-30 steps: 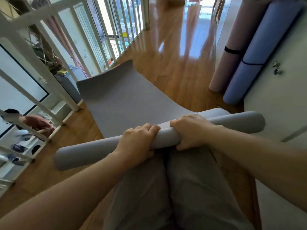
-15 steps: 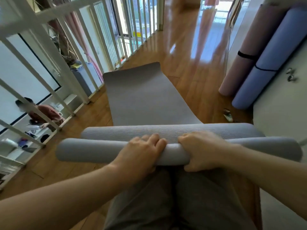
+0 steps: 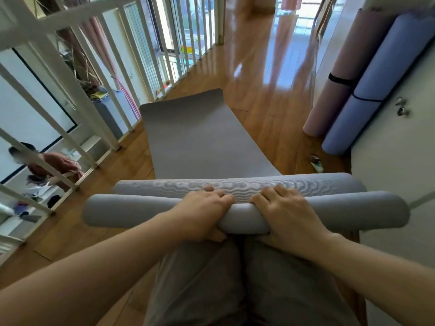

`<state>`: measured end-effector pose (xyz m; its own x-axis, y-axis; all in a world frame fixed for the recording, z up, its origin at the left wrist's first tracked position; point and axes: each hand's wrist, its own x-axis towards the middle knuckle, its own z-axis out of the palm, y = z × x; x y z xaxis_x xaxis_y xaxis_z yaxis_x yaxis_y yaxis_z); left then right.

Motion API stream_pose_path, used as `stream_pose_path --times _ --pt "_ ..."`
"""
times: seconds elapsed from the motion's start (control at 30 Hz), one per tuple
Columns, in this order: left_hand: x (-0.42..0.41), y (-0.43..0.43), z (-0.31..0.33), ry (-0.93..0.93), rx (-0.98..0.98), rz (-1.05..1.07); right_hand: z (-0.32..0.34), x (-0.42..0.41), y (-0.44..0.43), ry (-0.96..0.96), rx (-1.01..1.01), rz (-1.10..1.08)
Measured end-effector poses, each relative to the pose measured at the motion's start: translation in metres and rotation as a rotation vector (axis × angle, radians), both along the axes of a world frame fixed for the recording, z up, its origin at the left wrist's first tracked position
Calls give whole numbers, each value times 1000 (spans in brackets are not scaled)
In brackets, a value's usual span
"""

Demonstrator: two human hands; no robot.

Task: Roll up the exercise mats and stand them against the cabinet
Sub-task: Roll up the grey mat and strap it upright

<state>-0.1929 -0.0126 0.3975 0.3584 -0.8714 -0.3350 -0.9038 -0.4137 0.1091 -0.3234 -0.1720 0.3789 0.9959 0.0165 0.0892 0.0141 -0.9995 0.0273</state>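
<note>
Rolled grey mat (image 3: 202, 137) farther | fingers of left hand (image 3: 202, 215), right hand (image 3: 287, 212) curled round it | glossy wood floor (image 3: 259, 67), railing (image 3: 58, 20)

Light: bright daylight comes in through the far windows (image 3: 179, 36).
Glare: big white shiny patches sit on the wooden floor (image 3: 259, 114).
Blur: the keys (image 3: 401, 107) on the cabinet (image 3: 388, 161) look smeared.
Edges: the white railing (image 3: 70, 74) bends and stretches near the left side.

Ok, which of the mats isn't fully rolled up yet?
The grey mat; part of it lies flat on the floor. The pink mat and blue mat stand rolled by the cabinet.
</note>
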Motion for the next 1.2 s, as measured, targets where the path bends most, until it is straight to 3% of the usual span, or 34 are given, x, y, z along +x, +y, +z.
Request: stream_pose_path --times 0.13,0.23,0.3,0.37,0.47,0.53,0.6,0.67,0.8,0.93,1.07,1.2 --pt "5 -6 9 -2 22 56 19 25 -10 257 190 -29" --pt "-18 -4 -4 -292 -152 49 28 42 -22 454 355 -44" --pt "-23 -4 -9 -338 -201 63 32 50 -24 538 359 -25" --pt "-15 -6 -9 -293 -179 69 27 47 -22 465 275 -23" --pt "0 -10 -8 -176 -152 85 6 28 -8 89 8 -8" --pt "8 -16 -4 -64 -70 80 -3 22 -1 -38 -10 -32" --pt "17 -22 3 37 0 97 7 32 -4 62 54 -52" --pt "20 -24 7 25 -20 113 20 46 -11 226 153 -43" --pt "3 -15 -11 -257 -205 89 30 63 -22 426 198 -23" --pt "8 -14 4 -277 -298 100 52 73 -21 504 209 4" --pt "15 -5 45 -329 -393 91 97 81 -17 405 109 56" --pt "-10 15 49 -301 -333 55 97 56 -1 511 168 72"
